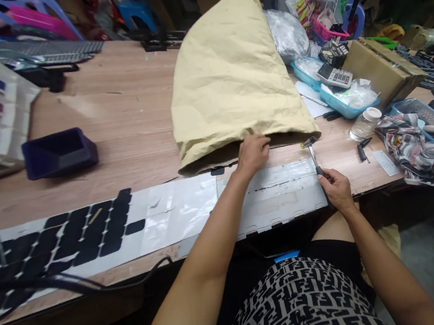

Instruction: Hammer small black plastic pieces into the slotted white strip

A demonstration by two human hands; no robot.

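A large pale yellow sack (pixel 229 74) lies on the table with its open mouth toward me. My left hand (pixel 254 153) is at that mouth, fingers curled on the upper edge, where the material bunches up. My right hand (pixel 337 187) is closed round the dark handle of a small hammer (pixel 313 155), whose head lies close to the sack's right corner. Under my arms, along the table's front edge, is a grey-white flat strip (pixel 278 197). What is inside the sack is hidden in shadow.
Black rounded pieces (pixel 82 235) lie on a white sheet (pixel 167 207) at left, near a dark cable (pixel 109 288). Behind them stands a dark purple bin (pixel 60 152). At right are a lidded jar (pixel 365 123), blue baskets (pixel 348 103), a calculator (pixel 334 76), a cardboard box (pixel 383 66) and patterned cloth (pixel 417 150).
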